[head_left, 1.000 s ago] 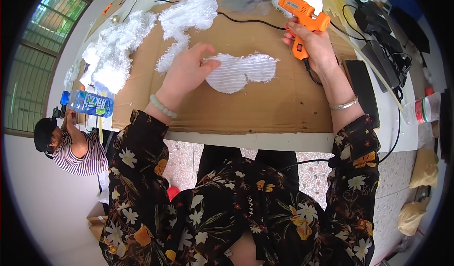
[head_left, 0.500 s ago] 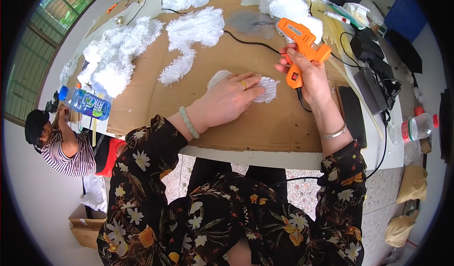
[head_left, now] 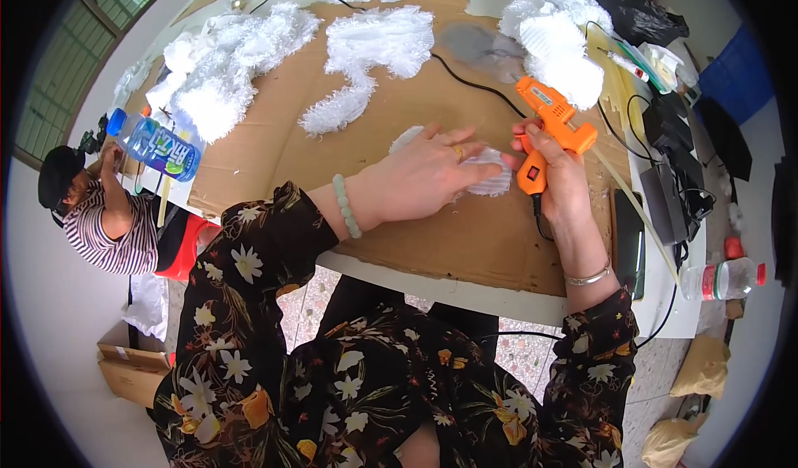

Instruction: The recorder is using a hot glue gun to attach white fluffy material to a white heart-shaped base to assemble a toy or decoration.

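My right hand [head_left: 555,169] is wrapped round the handle of an orange glue gun [head_left: 559,117], held above the cardboard with its nose up and to the left. Its black cord hangs from the bottom of the handle. My left hand [head_left: 420,179] lies palm down with spread fingers over a small piece of white ribbed fabric [head_left: 492,183]. The middle of that piece is hidden under the hand, while its two ends show on either side. The left fingertips come close to the glue gun's handle; I cannot tell whether they touch.
Brown cardboard [head_left: 391,248] covers much of the white table. Farther off lie fluffy white fabric strips [head_left: 378,44] and a larger heap [head_left: 237,65]. A bottle [head_left: 162,146] lies at the left, near another person [head_left: 108,210]. Black adapters [head_left: 665,127] and cords crowd the right.
The view has shifted a little. My right hand has brought the glue gun nearer to me and to the fabric piece. My left fingers have spread and lifted somewhat.
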### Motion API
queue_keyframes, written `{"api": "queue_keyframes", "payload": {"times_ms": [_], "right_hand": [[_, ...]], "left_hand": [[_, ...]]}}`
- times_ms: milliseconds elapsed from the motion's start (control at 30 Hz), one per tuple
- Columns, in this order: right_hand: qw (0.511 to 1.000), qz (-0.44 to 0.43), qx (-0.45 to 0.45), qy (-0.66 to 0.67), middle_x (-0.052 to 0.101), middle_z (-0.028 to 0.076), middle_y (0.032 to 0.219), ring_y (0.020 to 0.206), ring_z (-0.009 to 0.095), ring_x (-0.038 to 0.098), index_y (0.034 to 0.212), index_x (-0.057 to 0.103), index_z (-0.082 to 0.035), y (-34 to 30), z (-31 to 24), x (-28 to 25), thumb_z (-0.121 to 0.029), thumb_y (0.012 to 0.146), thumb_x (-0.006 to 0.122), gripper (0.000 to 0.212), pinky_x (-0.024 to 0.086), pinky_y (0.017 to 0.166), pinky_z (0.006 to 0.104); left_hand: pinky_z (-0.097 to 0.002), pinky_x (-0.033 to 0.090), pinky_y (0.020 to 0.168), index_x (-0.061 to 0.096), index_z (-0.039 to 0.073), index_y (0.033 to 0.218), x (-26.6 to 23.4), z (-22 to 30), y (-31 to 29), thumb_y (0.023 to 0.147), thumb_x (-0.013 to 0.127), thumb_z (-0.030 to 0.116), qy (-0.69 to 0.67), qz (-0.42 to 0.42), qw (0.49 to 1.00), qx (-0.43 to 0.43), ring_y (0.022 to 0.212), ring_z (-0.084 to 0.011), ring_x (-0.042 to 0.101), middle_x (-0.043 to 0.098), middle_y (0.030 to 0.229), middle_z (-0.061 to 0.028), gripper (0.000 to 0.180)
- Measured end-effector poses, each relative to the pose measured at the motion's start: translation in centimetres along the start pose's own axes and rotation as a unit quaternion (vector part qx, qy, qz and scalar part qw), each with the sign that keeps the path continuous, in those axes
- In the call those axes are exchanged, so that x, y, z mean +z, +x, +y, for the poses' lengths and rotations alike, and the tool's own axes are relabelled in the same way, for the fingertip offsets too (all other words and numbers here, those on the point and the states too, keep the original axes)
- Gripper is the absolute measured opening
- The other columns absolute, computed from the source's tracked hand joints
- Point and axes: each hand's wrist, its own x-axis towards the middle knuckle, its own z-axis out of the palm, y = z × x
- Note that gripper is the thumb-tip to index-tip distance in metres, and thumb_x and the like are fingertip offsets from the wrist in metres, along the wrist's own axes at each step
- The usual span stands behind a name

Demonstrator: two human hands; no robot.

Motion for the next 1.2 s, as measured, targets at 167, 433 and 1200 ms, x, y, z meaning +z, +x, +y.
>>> {"api": "queue_keyframes", "payload": {"times_ms": [167, 433, 1200], "right_hand": [[0.993, 0.023, -0.115, -0.02, 0.059, 0.008, 0.096, 0.078, 0.013, 0.057, 0.103, 0.056, -0.003, 1.3, -0.8, -0.8, -0.01, 0.087, 0.055, 0.017, 0.056, 0.066, 0.0322], [0.992, 0.07, -0.107, -0.019, 0.058, 0.01, 0.096, 0.074, 0.014, 0.057, 0.102, 0.055, -0.001, 4.6, -1.1, -5.0, -0.009, 0.086, 0.056, 0.018, 0.055, 0.065, 0.0318], [0.994, 0.061, -0.086, -0.03, 0.057, 0.008, 0.089, 0.07, 0.014, 0.057, 0.097, 0.054, -0.002, 4.6, -2.3, -7.9, -0.005, 0.085, 0.057, 0.013, 0.053, 0.063, 0.0299]], "left_hand": [[-0.0375, 0.046, 0.078, 0.061, 0.014, 0.109, -5.5, -4.6, 5.0, 0.083, 0.053, 0.012, -0.082, 0.065, 0.988, -0.116, 0.093, -0.0289, 0.059, 0.064, 0.095, -0.0104, 0.027], [-0.0386, 0.049, 0.075, 0.057, 0.011, 0.116, 2.7, -16.8, 12.7, 0.078, 0.054, 0.007, 0.171, 0.032, 0.982, -0.078, 0.086, -0.0291, 0.06, 0.064, 0.093, -0.0121, 0.039], [-0.0363, 0.048, 0.069, 0.065, 0.007, 0.097, 2.3, -13.7, 16.1, 0.079, 0.055, 0.009, 0.286, 0.007, 0.958, -0.017, 0.072, -0.0294, 0.06, 0.063, 0.076, -0.0142, 0.021]]}}
